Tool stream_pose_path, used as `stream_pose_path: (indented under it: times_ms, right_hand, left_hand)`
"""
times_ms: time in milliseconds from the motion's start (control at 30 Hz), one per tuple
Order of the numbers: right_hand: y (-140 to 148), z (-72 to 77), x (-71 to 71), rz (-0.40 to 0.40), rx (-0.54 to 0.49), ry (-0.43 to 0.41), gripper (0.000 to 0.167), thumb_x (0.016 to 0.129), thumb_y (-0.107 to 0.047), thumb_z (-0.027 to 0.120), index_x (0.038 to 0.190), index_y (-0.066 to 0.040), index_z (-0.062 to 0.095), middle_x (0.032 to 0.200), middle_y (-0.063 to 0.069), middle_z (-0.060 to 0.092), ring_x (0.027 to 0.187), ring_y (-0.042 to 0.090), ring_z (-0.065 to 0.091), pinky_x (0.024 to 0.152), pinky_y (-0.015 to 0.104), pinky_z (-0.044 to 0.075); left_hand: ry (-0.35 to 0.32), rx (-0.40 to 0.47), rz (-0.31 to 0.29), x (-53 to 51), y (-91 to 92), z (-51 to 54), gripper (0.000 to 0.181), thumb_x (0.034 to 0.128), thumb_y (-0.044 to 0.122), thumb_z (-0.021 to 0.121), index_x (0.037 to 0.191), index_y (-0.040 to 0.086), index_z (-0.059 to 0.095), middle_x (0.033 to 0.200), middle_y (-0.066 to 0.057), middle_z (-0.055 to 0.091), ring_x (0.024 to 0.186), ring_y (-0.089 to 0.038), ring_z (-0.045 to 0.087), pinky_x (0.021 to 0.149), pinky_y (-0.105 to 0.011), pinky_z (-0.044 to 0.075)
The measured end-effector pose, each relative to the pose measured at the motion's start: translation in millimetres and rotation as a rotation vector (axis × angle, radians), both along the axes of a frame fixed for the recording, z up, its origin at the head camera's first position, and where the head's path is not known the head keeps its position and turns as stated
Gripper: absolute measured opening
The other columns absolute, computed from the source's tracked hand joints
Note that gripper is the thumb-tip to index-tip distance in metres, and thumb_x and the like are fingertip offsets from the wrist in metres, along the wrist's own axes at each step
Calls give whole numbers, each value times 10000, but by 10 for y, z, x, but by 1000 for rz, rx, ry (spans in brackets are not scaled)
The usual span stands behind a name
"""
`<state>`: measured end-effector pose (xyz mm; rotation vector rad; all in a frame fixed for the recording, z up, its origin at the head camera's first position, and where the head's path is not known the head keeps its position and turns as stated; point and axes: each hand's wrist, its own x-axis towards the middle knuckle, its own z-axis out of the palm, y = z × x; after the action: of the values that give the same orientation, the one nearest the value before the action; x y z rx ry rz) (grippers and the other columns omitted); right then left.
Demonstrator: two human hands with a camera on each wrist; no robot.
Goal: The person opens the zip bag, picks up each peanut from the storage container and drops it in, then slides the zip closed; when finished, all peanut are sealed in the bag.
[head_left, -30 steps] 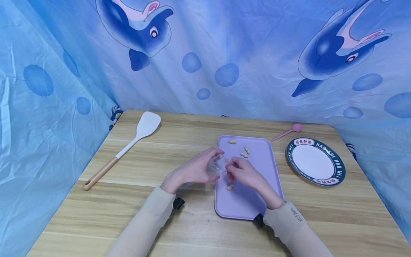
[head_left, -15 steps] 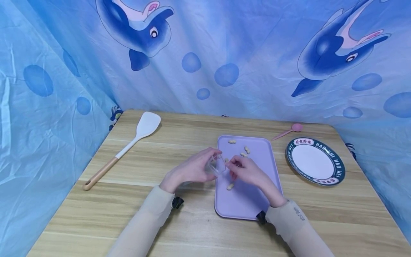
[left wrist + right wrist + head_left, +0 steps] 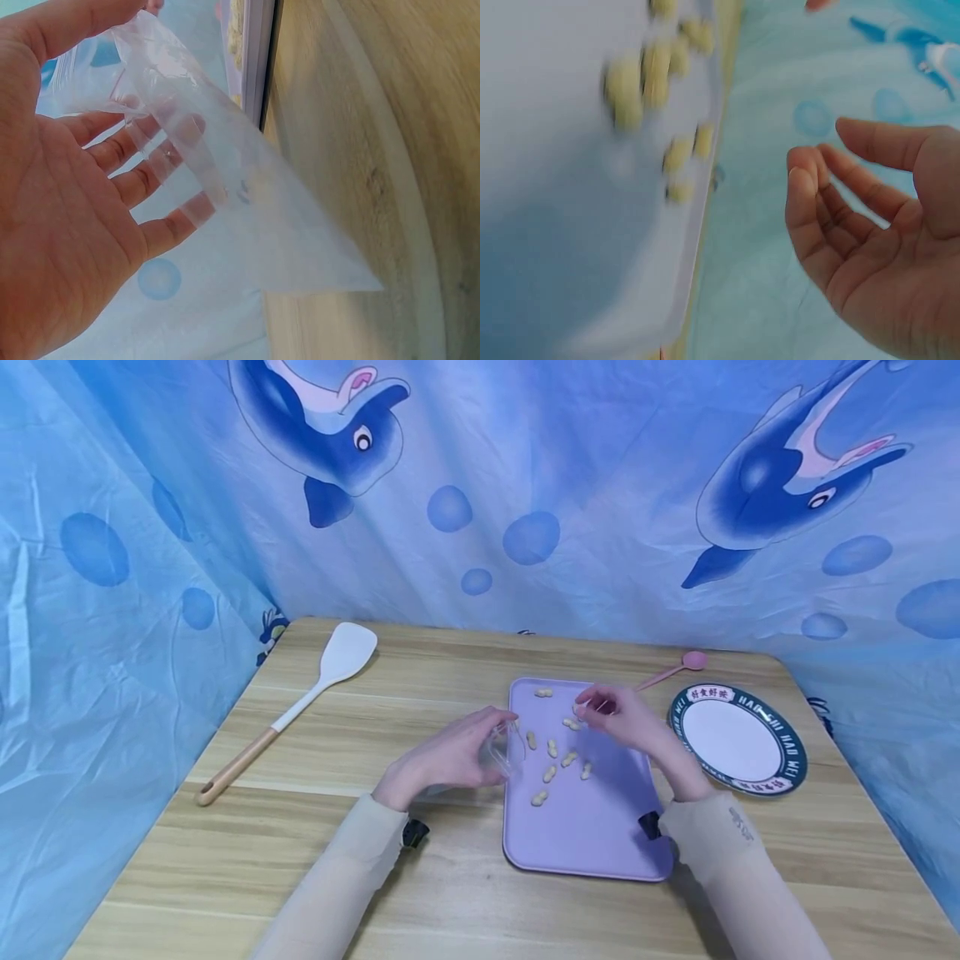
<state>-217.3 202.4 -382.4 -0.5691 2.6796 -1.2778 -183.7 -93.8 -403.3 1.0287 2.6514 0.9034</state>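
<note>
A clear plastic bag [image 3: 504, 750] is held at its mouth by my left hand [image 3: 457, 753], over the lilac tray's left edge. In the left wrist view the bag [image 3: 262, 225] hangs past the spread fingers of my left hand [image 3: 82, 187]. My right hand [image 3: 622, 718] is above the tray's upper right part, beside a peanut partly hidden by its fingertips. In the right wrist view my right hand [image 3: 877, 225] has bent fingers, thumb apart, with nothing between them. Several peanuts [image 3: 552, 748] lie on the tray [image 3: 585, 835].
A white spatula with a wooden handle [image 3: 300, 703] lies on the left of the table [image 3: 420, 893]. To the right are a pink spoon [image 3: 694, 661] and a green-rimmed plate [image 3: 731, 739]. Behind the table hangs a blue dolphin-print curtain [image 3: 480, 468].
My right hand has moved from the bag's mouth up and to the right across the tray, uncovering several peanuts. My left hand has stayed nearly in place, with the bag held.
</note>
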Motion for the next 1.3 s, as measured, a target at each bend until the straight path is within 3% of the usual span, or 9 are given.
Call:
stream_pose_path:
  times_ms: [267,400,533,833,1033,1300]
  right_hand:
    - [269,-48,-419,157,167,98,261,887,25,703,1140,79,665,891,113,661,813,238,609,665,276,501]
    - [266,-104,-524,253,237,39,364,873,5,725,1219,73,633,980,158,666,900,288,635,741,348,532]
    - [225,-182,-595,296,265,-12,415,871,-16,739,1252,79,607,1026,187,653,939,329,636,798,391,533]
    - [191,-288,-652,279,320,-30,414,874,-36,748,1260,46,622,1011,136,640,851,223,587,751,329,502]
    - [197,-314,-640,292,304,-3,379,868,-21,742,1222,65,637,966,133,627,809,216,578,714,324,488]
    - [186,-361,-646,246,333,3,351,875,-29,738,1212,29,660,932,81,620,823,198,564,745,342,475]
  left_hand:
    - [-8,-22,11,-1,-3,3,881,755,210,856,1499,91,398,1362,-56,547,1253,-186,513,1092,-350,391]
    - [-17,-29,16,-2,-12,1,883,754,218,859,1498,90,400,1379,-57,539,1267,-188,505,1098,-351,384]
    - [-13,-43,17,-6,-18,-7,889,754,231,859,1501,97,396,1385,-52,536,1262,-181,507,1087,-348,395]
    - [-5,-47,7,-13,-18,-2,899,741,241,872,1494,90,403,1382,-56,537,1259,-191,509,1083,-357,402]
    - [-9,-50,9,-14,-7,4,898,739,239,872,1491,89,406,1363,-46,544,1247,-196,519,1080,-365,406]
    - [-4,-53,-1,-12,-5,-5,887,744,250,870,1485,78,413,1358,-72,552,1237,-202,523,1069,-382,416]
